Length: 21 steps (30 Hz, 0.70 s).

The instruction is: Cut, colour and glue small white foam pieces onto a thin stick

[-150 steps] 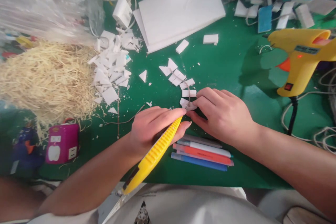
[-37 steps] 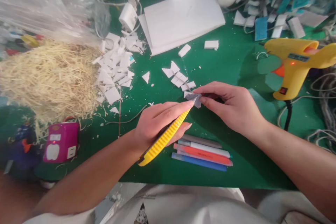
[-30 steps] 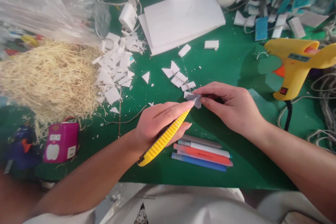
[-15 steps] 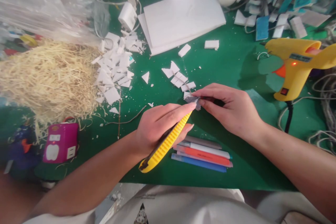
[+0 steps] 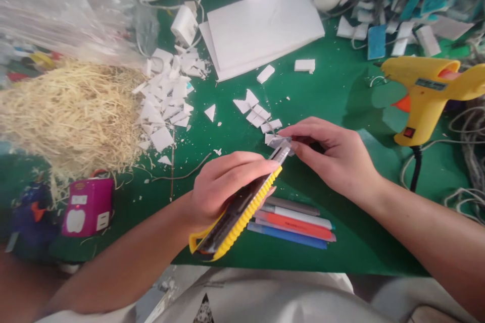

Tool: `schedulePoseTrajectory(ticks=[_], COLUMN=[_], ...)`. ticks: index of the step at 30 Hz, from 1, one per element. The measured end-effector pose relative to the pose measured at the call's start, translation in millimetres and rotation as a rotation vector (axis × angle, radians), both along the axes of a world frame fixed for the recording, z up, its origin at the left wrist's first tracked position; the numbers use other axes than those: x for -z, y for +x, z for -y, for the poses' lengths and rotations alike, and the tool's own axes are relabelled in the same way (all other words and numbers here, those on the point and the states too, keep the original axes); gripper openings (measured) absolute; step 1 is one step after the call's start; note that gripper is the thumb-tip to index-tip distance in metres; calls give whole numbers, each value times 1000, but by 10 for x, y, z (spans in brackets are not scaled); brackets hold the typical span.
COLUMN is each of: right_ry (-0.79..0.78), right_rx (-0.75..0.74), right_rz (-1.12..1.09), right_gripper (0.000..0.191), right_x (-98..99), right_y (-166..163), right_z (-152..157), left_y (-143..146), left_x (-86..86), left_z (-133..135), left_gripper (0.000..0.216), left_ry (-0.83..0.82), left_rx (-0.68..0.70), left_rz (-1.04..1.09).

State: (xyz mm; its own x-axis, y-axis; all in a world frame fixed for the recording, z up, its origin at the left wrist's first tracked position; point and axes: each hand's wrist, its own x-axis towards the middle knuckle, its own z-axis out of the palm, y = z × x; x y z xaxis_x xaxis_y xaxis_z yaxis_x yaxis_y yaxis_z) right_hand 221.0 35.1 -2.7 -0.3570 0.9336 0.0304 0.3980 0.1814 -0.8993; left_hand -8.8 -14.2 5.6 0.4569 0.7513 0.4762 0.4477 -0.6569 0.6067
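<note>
My left hand (image 5: 223,181) is wrapped round a yellow utility knife (image 5: 246,207), its tip pointing up and right. That tip meets a small greyish-white piece (image 5: 287,147) pinched between the thumb and fingers of my right hand (image 5: 333,154). The fingers hide part of the piece, so its full shape cannot be made out. Just beyond it lie small white cut pieces (image 5: 258,116) on the green table. Below the knife rest several markers (image 5: 291,223) in grey, white, red and blue.
A yellow glue gun (image 5: 426,91) with its light on stands at the right. White boards (image 5: 265,30) lie at the back. Left are a heap of white scraps (image 5: 162,106), straw-like shreds (image 5: 71,111) and a magenta box (image 5: 88,207). Coloured offcuts (image 5: 413,5) fill the back right corner.
The knife has rolled in my left hand, showing its dark slide channel and metal tip, and its rear end has moved slightly left and down. My right hand keeps its pinch.
</note>
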Motion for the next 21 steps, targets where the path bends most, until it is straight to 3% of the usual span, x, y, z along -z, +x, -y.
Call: schedulePoseTrajectory(ticks=[21], right_ry=[80], right_rx=[-54], right_rz=[37], right_gripper=[28], right_x=[21], right_y=[14], right_z=[-4], left_y=[-23], left_x=[101], left_z=[-57], left_gripper=[27], left_ry=[-115], left_rx=[52], left_rz=[94])
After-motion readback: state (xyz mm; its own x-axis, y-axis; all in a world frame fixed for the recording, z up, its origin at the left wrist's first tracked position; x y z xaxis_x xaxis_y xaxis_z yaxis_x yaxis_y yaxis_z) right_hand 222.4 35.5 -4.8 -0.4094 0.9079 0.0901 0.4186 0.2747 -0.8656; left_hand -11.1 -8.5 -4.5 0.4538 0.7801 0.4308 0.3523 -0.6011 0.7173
